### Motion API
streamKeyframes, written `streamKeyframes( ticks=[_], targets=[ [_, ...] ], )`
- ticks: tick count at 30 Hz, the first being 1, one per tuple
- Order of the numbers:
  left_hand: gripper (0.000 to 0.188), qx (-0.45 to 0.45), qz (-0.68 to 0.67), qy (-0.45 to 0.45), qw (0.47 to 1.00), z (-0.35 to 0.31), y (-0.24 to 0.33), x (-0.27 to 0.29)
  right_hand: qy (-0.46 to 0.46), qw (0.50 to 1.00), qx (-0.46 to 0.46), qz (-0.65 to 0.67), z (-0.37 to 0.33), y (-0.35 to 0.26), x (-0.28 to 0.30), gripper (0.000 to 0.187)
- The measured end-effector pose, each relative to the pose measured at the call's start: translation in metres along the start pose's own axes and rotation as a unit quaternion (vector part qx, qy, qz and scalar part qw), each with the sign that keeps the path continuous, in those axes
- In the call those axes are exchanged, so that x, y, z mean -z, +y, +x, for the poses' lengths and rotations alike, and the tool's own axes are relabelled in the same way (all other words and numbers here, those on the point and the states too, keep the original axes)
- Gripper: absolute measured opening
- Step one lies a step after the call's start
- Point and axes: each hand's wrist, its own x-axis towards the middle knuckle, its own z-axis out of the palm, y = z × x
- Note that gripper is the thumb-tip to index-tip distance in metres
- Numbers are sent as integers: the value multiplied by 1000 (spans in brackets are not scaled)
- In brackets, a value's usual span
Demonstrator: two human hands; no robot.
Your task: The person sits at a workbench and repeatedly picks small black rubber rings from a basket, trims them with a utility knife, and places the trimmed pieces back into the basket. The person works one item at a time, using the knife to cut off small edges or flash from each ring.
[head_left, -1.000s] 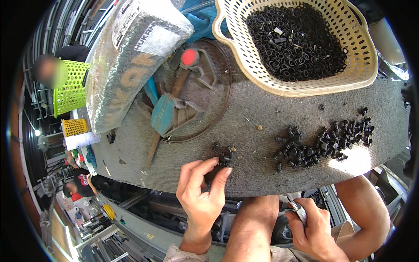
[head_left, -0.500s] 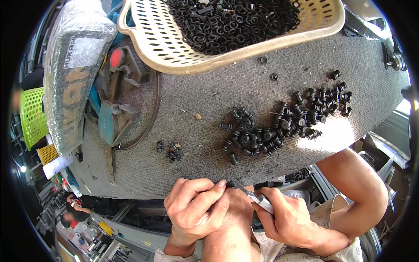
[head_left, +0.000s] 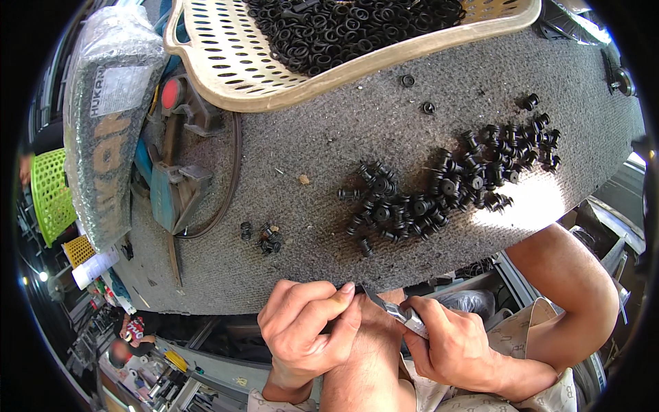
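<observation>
My left hand is closed in a pinch at the near edge of the bench, its thumb and forefinger on a small black part that is mostly hidden. Wrapped in my right hand is a utility knife with a silvery handle. Its dark blade points up and left, the tip close to my left fingertips. Beyond my hands, many black spool-shaped rubber parts lie in a spread heap. A smaller cluster of similar parts sits to the left.
A cream perforated basket of black rings stands at the back of the grey carpeted bench. At left are a blue clamp and a plastic-wrapped package. My bare knee is at right. Another person stands far lower left.
The knife blade has drawn slightly away from my left fingertips, showing more of its length. My left hand stays nearly in place. The view has shifted a little.
</observation>
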Motion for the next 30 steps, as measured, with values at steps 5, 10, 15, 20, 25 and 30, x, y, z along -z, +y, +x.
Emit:
streamKeyframes(
  ticks=[5,10,15,20,25,30],
  targets=[
    [24,0,2,1,1000,1,0,0,-4,1000,-1,-3,0,-3,0,38],
    [23,0,8,-7,1000,2,1,0,-18,1000,-20,4,-1,-5,-2,36],
    [22,-3,-6,-4,1000,3,2,-1,-8,998,-68,11,0,-10,-10,24],
    [21,21,-36,-14,999,2,6,1,-29,994,-110,7,-1,-14,-13,26],
    [20,22,-45,-9,999,2,6,0,-20,995,-96,-13,0,-9,-14,26],
    [19,14,-44,8,999,1,3,0,2,995,-52,80,-2,-1,-8,26]
  ],
)
